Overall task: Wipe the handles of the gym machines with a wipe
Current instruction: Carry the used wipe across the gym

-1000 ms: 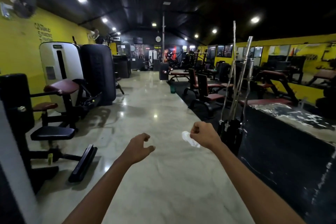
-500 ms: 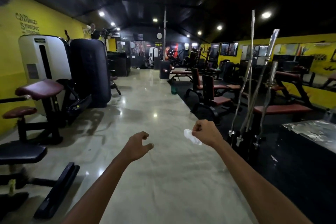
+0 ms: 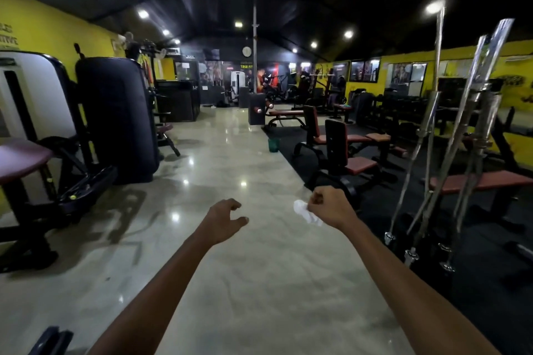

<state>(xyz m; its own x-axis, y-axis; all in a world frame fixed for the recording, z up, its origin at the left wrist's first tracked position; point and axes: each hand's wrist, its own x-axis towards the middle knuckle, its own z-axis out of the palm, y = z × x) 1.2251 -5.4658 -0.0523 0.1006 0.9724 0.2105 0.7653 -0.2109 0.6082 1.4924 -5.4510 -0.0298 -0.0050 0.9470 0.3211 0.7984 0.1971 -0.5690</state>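
while both arms are stretched out over the shiny floor (image 3: 219, 268), the right hand (image 3: 331, 206) is balled up tight around a crumpled white wipe (image 3: 306, 212) that pokes out on its inner side. the left hand (image 3: 223, 217) holds nothing, fingers loosely curled with a gap to the thumb. it's not touching any machine. chrome barbells (image 3: 461, 135) stand leaning in a rack just right of the right hand, red-padded benches (image 3: 360, 166) sit beyond on the dark mat, and a black weight machine (image 3: 115, 118) is off to the left by the yellow wall (image 3: 52, 29)
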